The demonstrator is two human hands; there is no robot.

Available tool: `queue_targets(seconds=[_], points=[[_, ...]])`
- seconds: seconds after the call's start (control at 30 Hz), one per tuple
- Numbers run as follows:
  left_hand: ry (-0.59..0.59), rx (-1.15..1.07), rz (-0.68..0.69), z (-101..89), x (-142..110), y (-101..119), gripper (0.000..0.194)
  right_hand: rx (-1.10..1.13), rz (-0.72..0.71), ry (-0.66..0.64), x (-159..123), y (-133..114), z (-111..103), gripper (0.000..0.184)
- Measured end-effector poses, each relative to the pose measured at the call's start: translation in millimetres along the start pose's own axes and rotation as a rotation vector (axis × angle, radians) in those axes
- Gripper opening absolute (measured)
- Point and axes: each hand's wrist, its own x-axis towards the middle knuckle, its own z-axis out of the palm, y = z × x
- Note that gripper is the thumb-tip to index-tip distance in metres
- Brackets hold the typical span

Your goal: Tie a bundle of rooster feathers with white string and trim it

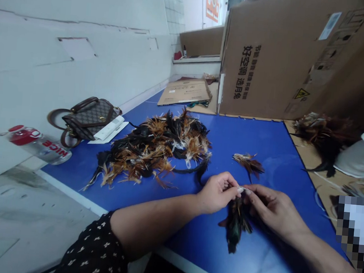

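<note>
1. Blue covers the counter [246,133], where 2 bare hands meet near the front edge.
2. The left hand [217,195], its arm in a black, pale-patterned sleeve [95,248], has its grip pinched narrow on the top end of a dark feather bundle [234,226].
3. The right hand [274,210] pinches that same end from the other side, thumb against fingers; the bundle hangs tips-down between both hands, over the counter.
4. Just beyond the hands lies a small brown feather bunch [249,163].
5. Left of it spreads a large heap of black and orange-brown feathers [155,147].
6. Farther left are a patterned handbag [91,118] and a red-capped bottle [41,143] lying on its side.
7. A big cardboard box [278,55] stands at the back; a white spool [358,158] sits at right.
</note>
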Motion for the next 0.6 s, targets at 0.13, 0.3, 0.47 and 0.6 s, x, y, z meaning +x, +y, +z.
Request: queue_targets(seconds=[0.13,0.3,0.47,0.6], points=[[-0.006,0.029,-0.025,-1.3,1,-2,0.054,-0.061,-0.017,0.002,1,-4,-8,0.047],[-0.016,0.062,-0.030,-2.0,1,0,0.054,-0.156,-0.023,0.069,3,-2,-8,0.047],[-0.006,0.091,-0.032,-3.9,1,-2,0.052,-0.268,-0.031,0.159,0,3,-12,0.055],[0.000,0.072,-0.048,-4.5,3,-5,0.052,-0.459,-0.009,0.224,-26,8,-45,0.060]])
